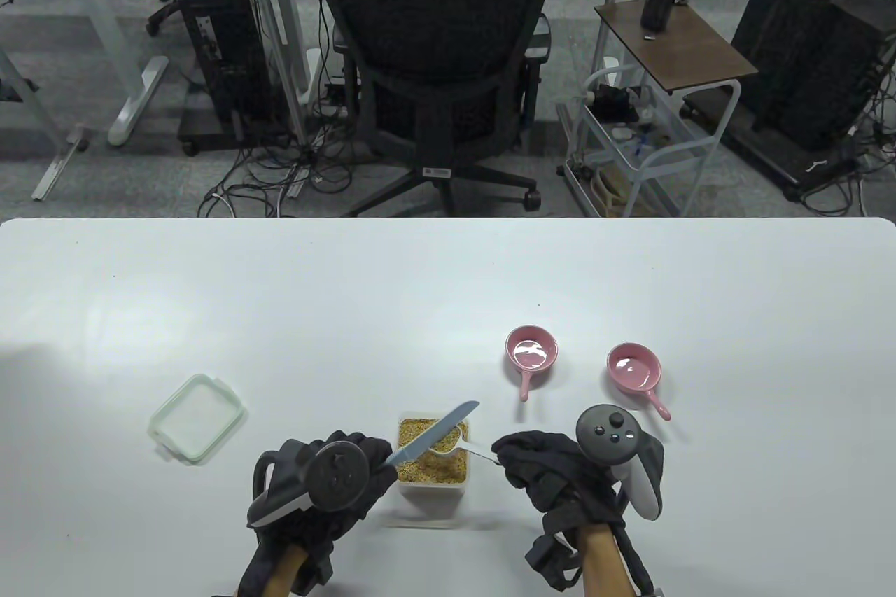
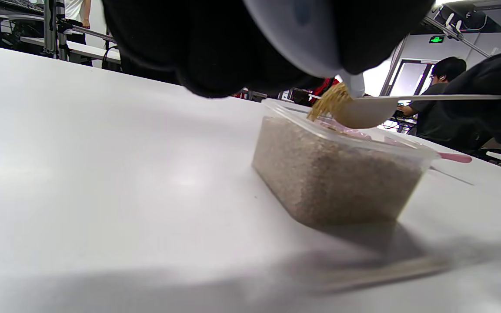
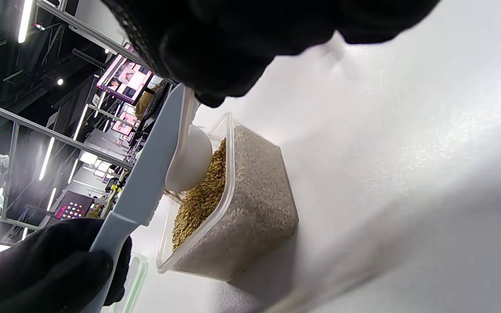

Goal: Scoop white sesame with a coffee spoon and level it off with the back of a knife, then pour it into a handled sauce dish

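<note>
1. Left hand [image 1: 329,478] wrapped round the handle of a pale blue-grey knife [image 1: 437,432], blade slanting far and right across the open sesame container [image 1: 432,460].
2. Right hand [image 1: 553,474] pinching the far end of the white coffee spoon [image 1: 448,441] handle; bowl held just above the seed, over the container's far right part.
3. Blade lying across the spoon rim in the right wrist view; surplus sesame [image 2: 331,102] spilling off the edge back into the container in the left wrist view. Levelling judged under way, pouring not yet done.
4. Two pink handled sauce dishes, one [image 1: 532,352] far and just right of the container, the other [image 1: 635,371] further right; both look bare of seed.
5. Container lid [image 1: 197,419] lying apart on the left.
6. Handling, as a judgement: seed light, dry and loose, quick to scatter at any jolt or tilt; best carried level and slowly.
7. Spoon thin and light, best pinched well back on the handle for level control.
8. Dishes look glazed, so likely slick and breakable; own handle the place to steady one.
</note>
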### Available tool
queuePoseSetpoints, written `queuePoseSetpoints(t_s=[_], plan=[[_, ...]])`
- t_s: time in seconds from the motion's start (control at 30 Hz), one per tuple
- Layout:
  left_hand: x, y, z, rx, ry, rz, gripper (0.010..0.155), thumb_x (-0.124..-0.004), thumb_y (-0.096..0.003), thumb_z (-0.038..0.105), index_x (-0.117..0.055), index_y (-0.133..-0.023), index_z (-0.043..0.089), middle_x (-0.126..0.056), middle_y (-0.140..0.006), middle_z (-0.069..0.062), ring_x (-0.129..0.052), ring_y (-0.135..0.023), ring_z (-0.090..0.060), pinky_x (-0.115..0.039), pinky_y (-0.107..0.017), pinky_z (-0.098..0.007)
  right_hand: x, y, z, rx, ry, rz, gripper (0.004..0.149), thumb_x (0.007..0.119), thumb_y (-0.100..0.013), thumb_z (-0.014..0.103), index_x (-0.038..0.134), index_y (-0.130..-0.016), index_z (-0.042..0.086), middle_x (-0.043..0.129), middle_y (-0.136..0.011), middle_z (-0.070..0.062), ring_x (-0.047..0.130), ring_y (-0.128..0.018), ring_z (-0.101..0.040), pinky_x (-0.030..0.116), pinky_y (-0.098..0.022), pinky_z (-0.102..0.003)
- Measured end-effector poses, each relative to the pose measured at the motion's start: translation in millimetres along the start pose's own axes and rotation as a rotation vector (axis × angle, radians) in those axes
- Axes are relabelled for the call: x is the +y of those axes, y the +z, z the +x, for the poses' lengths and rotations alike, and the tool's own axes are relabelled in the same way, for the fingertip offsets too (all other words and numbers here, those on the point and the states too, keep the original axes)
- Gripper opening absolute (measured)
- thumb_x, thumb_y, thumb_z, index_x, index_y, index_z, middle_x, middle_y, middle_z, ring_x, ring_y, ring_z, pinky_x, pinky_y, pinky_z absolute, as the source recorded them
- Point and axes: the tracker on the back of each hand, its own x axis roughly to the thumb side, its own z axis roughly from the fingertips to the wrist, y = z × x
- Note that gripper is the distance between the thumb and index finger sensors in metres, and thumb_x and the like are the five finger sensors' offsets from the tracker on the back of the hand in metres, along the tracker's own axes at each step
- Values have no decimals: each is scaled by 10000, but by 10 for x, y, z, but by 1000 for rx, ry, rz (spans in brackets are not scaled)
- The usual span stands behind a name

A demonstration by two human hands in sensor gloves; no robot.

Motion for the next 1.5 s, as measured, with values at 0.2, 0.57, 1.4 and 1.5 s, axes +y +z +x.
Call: queuePoseSetpoints(t_s=[0.2,0.57,1.4,1.5], plan=[[14,10,-96,28,6,-5,454,-718,-609,491,-759,-985,240,-891,-794,-9,-904,-737,-256,-699,-696,-528,-19,2,-1,-5,-2,15,364,827,-573,299,945,-856,102,1005,-522,-66,903,-217,-126,820,-300,-417],[27,18,-142,44,0,-16,454,-720,-607,493,-757,-985,244,-892,-794,-4,-904,-739,-253,-699,-698,-526,-19,2,2,1,14,20,363,826,-575,301,944,-857,106,1004,-523,-64,903,-217,-126,820,-300,-416],[-41,-24,-209,172,-107,-43,446,-722,-607,481,-762,-994,265,-905,-834,2,-917,-770,-261,-705,-700,-528,-44,5,-5,5,-2,10,363,825,-575,303,942,-860,112,1002,-525,-62,902,-220,-126,818,-303,-418],[14,16,-249,207,-47,30,445,-728,-608,467,-764,-999,257,-905,-845,-7,-913,-775,-273,-699,-700,-534,-46,10,-6,5,-5,5,363,824,-575,304,941,-861,112,1002,-526,-62,903,-220,-126,818,-303,-418]])
